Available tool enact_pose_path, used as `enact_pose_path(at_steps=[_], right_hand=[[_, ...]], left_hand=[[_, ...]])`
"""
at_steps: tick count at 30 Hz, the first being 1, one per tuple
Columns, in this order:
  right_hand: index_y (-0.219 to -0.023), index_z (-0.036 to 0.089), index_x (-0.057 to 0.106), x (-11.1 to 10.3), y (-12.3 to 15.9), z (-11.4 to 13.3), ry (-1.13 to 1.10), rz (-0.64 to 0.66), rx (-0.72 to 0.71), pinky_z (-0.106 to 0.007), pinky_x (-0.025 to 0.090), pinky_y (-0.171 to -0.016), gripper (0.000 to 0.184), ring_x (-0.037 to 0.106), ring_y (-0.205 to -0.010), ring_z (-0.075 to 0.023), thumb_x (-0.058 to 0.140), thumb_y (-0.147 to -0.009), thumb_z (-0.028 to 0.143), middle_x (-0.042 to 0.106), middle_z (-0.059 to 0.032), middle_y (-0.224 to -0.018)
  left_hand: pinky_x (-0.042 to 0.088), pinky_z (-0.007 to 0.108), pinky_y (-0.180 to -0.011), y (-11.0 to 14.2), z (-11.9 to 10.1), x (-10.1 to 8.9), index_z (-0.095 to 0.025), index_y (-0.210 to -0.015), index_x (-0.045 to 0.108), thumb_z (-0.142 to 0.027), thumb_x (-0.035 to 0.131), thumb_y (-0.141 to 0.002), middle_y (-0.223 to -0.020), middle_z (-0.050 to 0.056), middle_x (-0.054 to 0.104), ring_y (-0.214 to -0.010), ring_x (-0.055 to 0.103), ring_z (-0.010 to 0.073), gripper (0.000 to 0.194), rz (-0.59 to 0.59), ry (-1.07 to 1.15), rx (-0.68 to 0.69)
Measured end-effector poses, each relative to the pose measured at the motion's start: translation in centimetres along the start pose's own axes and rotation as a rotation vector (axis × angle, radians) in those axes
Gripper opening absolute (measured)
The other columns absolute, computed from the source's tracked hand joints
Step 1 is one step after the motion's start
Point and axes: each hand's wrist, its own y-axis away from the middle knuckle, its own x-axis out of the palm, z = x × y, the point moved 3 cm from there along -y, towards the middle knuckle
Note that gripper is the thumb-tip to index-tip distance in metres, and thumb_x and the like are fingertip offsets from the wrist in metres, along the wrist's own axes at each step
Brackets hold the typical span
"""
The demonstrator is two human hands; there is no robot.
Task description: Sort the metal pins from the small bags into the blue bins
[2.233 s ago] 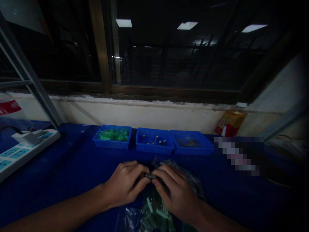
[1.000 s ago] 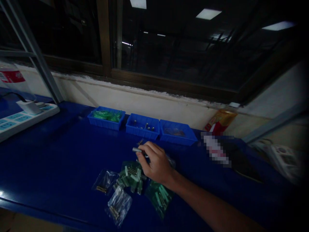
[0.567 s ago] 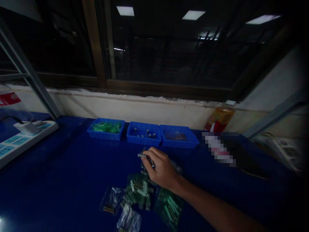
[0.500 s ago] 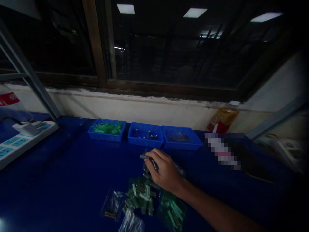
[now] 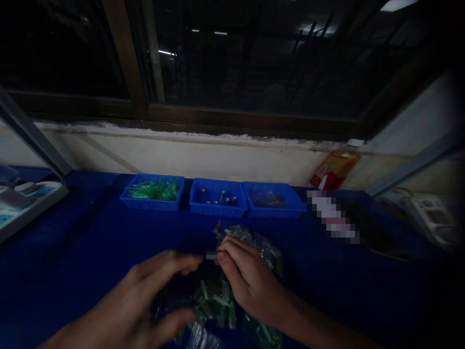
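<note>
You have two hands in view, one left hand (image 5: 141,295) and one right hand (image 5: 250,286), with one small rod (image 5: 210,255) showing at the right. Across the surface (image 5: 90,223) you have three blue trays: one left tray (image 5: 150,204), one middle tray (image 5: 216,211) and one right tray (image 5: 276,213). You can make out six small metal parts (image 5: 222,195) in the middle one. The green-toned pieces (image 5: 220,301) below your hands overlap too much to count. You also have one power strip (image 5: 51,196), one gold-and-red package (image 5: 336,169) and two grey posts (image 5: 36,140).
</note>
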Motion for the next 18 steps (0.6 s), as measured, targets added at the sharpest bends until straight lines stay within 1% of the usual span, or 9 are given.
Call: enact_pose_path(at_steps=[1,2,3,5,10,14,16,17,18], right_hand=[[-0.069,0.019,0.044,0.1,0.0,0.1,-0.002,0.001,0.029,-0.026,0.038,-0.059,0.024,0.049,-0.064,-0.011,0.032,-0.09,0.021,0.049,0.0002,-0.067],[-0.068,0.019,0.043,0.3,0.1,0.2,-0.006,-0.002,0.05,-0.025,0.037,-0.058,0.025,0.049,-0.063,-0.0107,0.032,-0.09,0.022,0.049,0.0004,-0.066],[-0.067,0.019,0.043,0.4,0.1,0.2,-0.013,-0.011,0.063,-0.025,0.037,-0.057,0.025,0.049,-0.063,-0.0104,0.031,-0.09,0.022,0.049,0.0006,-0.066],[-0.067,0.019,0.043,0.5,0.0,0.1,-0.032,-0.043,0.085,-0.024,0.037,-0.056,0.026,0.049,-0.061,-0.0099,0.031,-0.09,0.022,0.049,0.001,-0.065],[-0.067,0.018,0.046,0.8,0.0,-0.4,-0.085,-0.069,0.129,-0.024,0.039,-0.06,0.029,0.052,-0.063,-0.0097,0.03,-0.091,0.023,0.052,0.0008,-0.065],[-0.07,0.018,0.048,1.4,0.2,-1.1,-0.031,-0.01,0.116,-0.025,0.04,-0.063,0.028,0.052,-0.066,-0.0105,0.029,-0.091,0.023,0.053,-0.0002,-0.068],[-0.085,0.018,0.05,1.5,0.3,-1.4,0.048,-0.002,0.076,-0.028,0.042,-0.067,0.015,0.053,-0.072,-0.013,0.037,-0.088,0.025,0.056,-0.0026,-0.078],[-0.095,0.017,0.05,1.5,0.3,-1.6,0.096,-0.01,0.049,-0.029,0.043,-0.07,0.014,0.053,-0.077,-0.0149,0.042,-0.086,0.025,0.057,-0.0044,-0.084],[-0.103,0.017,0.047,1.5,0.3,-1.6,0.146,-0.023,0.021,-0.032,0.043,-0.073,0.021,0.053,-0.083,-0.0169,0.047,-0.084,0.025,0.057,-0.0061,-0.09]], left_hand=[[0.052,0.027,-0.062,-1.7,0.6,0.2,-0.024,-0.118,0.045,-0.025,0.062,-0.075,-0.1,0.006,0.059,-0.082,0.057,0.0177,0.047,0.052,-0.018,-0.103],[0.051,0.027,-0.065,-3.1,0.8,0.4,-0.021,-0.117,0.045,-0.024,0.061,-0.076,-0.095,0.006,0.059,-0.081,0.057,0.0171,0.044,0.043,-0.007,-0.099],[0.051,0.027,-0.067,-4.2,0.9,0.8,-0.02,-0.111,0.047,-0.02,0.058,-0.079,-0.091,0.005,0.059,-0.08,0.057,0.0157,0.033,0.037,0.006,-0.057],[0.049,0.025,-0.069,-5.5,1.1,1.5,-0.019,-0.102,0.051,-0.015,0.052,-0.083,-0.087,0.004,0.058,-0.078,0.056,0.0136,0.02,0.012,0.012,-0.011],[0.047,0.027,-0.071,-5.6,2.4,2.6,-0.018,-0.101,0.052,-0.013,0.046,-0.086,-0.09,0.005,0.056,-0.081,0.054,0.0139,0.017,0.015,-0.025,0.036],[0.045,0.026,-0.067,-5.3,3.7,3.2,-0.017,-0.097,0.05,-0.015,0.043,-0.087,-0.084,0.004,0.056,-0.076,0.054,0.0139,0.012,0.058,0.05,-0.085],[0.044,0.026,-0.066,-5.3,4.2,3.4,-0.017,-0.095,0.051,-0.018,0.042,-0.088,-0.083,0.003,0.056,-0.074,0.053,0.0139,0.011,0.069,0.087,-0.168],[0.043,0.026,-0.066,-5.3,4.3,3.5,-0.017,-0.094,0.051,-0.02,0.041,-0.088,-0.083,0.003,0.056,-0.074,0.053,0.014,0.012,0.076,0.101,-0.201],[0.043,0.026,-0.067,-5.3,4.4,3.6,-0.017,-0.093,0.051,-0.021,0.041,-0.089,-0.083,0.003,0.056,-0.074,0.053,0.014,0.012,0.084,0.117,-0.225]])
